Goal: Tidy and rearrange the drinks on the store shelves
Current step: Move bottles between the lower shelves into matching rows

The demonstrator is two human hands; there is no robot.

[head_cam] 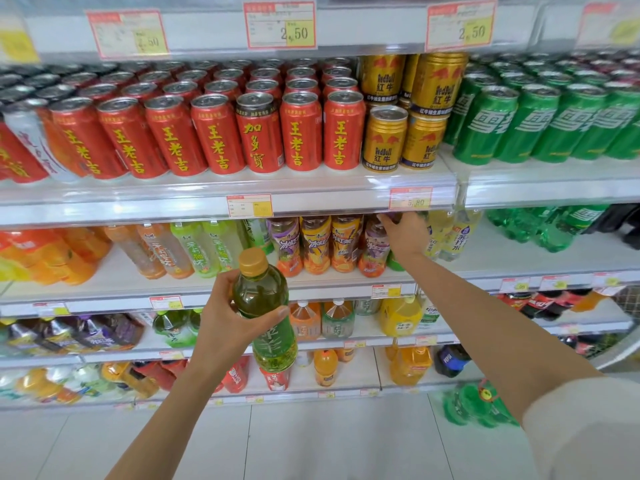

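My left hand (227, 311) grips a green tea bottle (266, 310) with a gold cap, held upright in front of the shelves at centre. My right hand (405, 233) reaches into the second shelf and rests on the top of an iced tea bottle (375, 247) with a purple and orange label, at the right end of a row of similar bottles (315, 245). Whether its fingers close around that bottle is hidden by the hand itself. A green bottle (394, 261) shows just below my right wrist.
The top shelf holds red cans (214, 133), gold Red Bull cans (384, 140) and green Sprite cans (519, 123). Pale yellow bottles (453, 237) stand right of my right hand. Lower shelves (311, 289) carry juice and soda bottles. White floor tiles lie below.
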